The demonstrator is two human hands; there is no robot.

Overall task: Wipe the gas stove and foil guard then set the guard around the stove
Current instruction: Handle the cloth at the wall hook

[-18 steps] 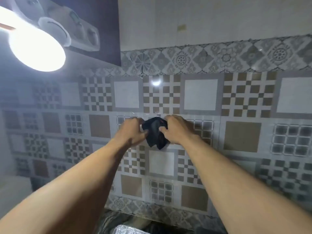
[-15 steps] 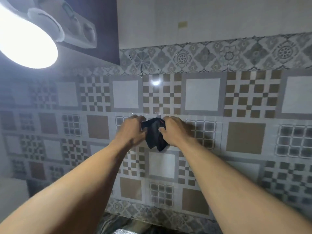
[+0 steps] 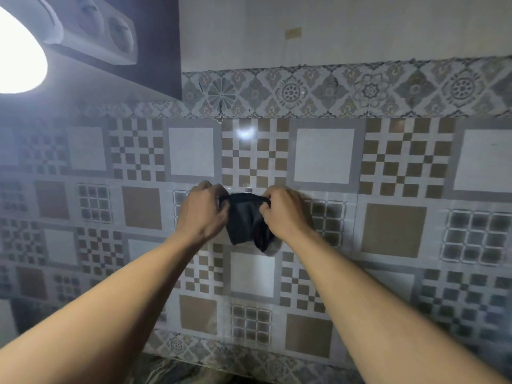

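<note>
A small dark cloth (image 3: pixel 245 220) hangs between both hands, held up in front of the patterned tile wall at mid-height. My left hand (image 3: pixel 203 212) grips its left top corner and my right hand (image 3: pixel 285 214) grips its right top corner, so the top edge is stretched flat between them. The cloth's lower part droops freely. Neither the gas stove nor the foil guard is in view now.
The tiled wall (image 3: pixel 388 231) fills the view. A bright lamp (image 3: pixel 16 51) glares at the top left, beside a white socket strip (image 3: pixel 108 31). A dark marbled counter edge (image 3: pixel 171 370) shows at the bottom.
The hands have pulled apart a little, spreading the cloth's top edge wider. The view has tilted up, so the foil edge at the bottom has left the frame.
</note>
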